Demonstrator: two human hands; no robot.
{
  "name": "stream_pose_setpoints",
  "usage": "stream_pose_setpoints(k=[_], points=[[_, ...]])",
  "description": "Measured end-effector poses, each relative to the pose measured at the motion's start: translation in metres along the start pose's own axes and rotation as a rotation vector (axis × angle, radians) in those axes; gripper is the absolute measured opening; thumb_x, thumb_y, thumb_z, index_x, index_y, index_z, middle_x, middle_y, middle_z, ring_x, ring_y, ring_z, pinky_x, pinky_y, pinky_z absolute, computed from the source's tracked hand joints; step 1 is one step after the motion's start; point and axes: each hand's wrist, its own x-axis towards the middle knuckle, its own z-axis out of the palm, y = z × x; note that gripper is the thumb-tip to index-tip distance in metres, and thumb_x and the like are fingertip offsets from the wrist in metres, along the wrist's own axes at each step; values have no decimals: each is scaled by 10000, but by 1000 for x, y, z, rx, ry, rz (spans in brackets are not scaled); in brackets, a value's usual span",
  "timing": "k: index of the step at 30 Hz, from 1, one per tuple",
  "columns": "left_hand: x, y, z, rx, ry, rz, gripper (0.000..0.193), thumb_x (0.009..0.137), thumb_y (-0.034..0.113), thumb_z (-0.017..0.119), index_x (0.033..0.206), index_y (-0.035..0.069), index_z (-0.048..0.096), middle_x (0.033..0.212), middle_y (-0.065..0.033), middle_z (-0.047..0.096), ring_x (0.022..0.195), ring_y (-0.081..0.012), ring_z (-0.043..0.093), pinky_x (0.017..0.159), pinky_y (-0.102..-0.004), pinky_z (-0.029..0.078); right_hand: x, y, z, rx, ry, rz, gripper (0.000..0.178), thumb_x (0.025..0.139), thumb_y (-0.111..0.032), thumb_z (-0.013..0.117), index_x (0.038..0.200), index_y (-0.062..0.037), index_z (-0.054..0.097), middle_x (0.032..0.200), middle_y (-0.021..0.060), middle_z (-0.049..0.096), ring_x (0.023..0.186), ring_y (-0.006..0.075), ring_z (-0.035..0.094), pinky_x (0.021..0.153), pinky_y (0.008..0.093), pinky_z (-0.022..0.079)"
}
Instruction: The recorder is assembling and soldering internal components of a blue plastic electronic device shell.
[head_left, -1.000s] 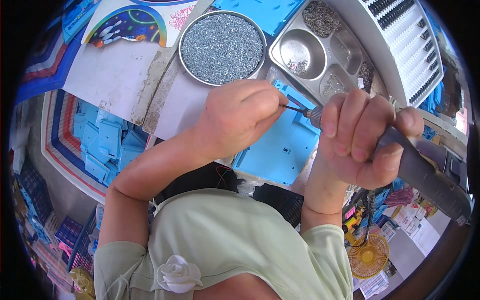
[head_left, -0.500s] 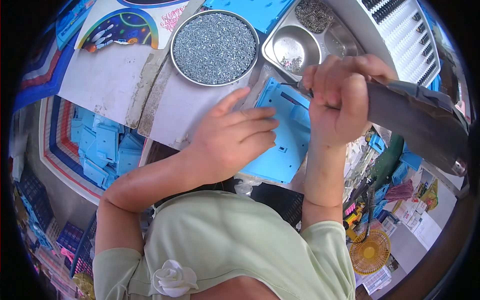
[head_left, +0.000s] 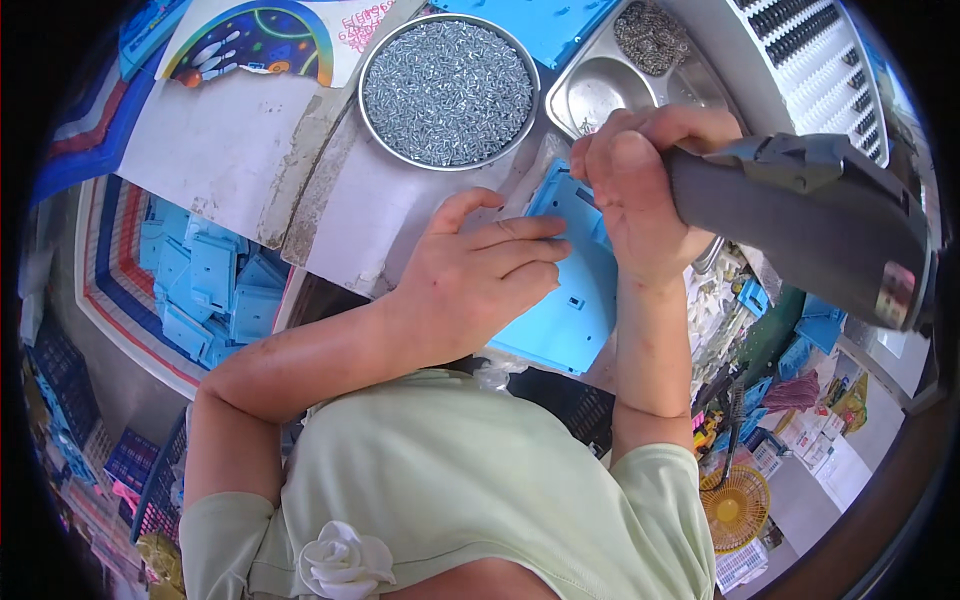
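A light blue plastic panel (head_left: 575,315) lies on the work surface in front of me. My left hand (head_left: 475,275) rests over its left side, fingers stretched out and slightly spread. My right hand (head_left: 645,195) is wrapped around the front grip of a dark grey power screwdriver (head_left: 800,205), held almost level above the panel's far right part. The tool's tip is hidden behind my right fingers, so I cannot tell whether it touches the panel. Beyond the panel stands a round metal bowl (head_left: 363,105) full of small silvery screws (head_left: 448,92).
A steel compartment tray (head_left: 605,85) with small metal parts (head_left: 650,38) stands behind my right hand. Farther right is a white rack (head_left: 825,75) holding black pieces. At left, a striped-lined container (head_left: 100,270) holds blue panels (head_left: 212,270). A yellow basket (head_left: 737,510) is at lower right.
My right hand and the screwdriver have moved left over the panel, and the tip that showed before is now hidden. My left hand has stayed nearly in place on the panel.
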Motion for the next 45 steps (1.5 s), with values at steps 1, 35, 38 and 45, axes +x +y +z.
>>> stream_pose_setpoints(k=[1, 35, 38, 45], points=[[1, -2, -1, 13, 1, 14, 54, 833, 150, 707, 875, 137, 675, 1081, 15, 747, 1136, -120, 678, 1006, -426, 405, 3, -4, -1, 63, 3, 1, 179, 946, -19, 604, 1006, -56, 440, 642, 57, 485, 513, 139, 450, 532, 366, 497], [30, -54, -57, -6, -2, 52, 201, 781, 203, 815, 918, 139, 682, 1070, -6, 720, 1117, -199, 647, 1050, -493, 383, -43, -75, 17, 515, -29, 72, 381, 940, -178, 755, 1177, -57, 482, 683, 44, 543, 588, 151, 511, 618, 373, 519], [44, -88, -63, 402, -57, -131, 147, 807, 236, 772, 884, 118, 730, 1082, -56, 669, 1144, -237, 567, 1053, -559, 337, -47, -75, 26, 504, -50, 121, 370, 923, -122, 757, 1168, -59, 488, 714, 56, 557, 625, 158, 524, 661, 376, 527], [43, -91, -58, 429, -41, -201, 180, 846, 262, 726, 822, 83, 723, 909, -58, 670, 1000, -250, 603, 980, -487, 372, -64, -79, 39, 453, -8, 274, 316, 862, 46, 739, 1089, -49, 540, 820, 105, 617, 741, 194, 615, 722, 380, 553]])
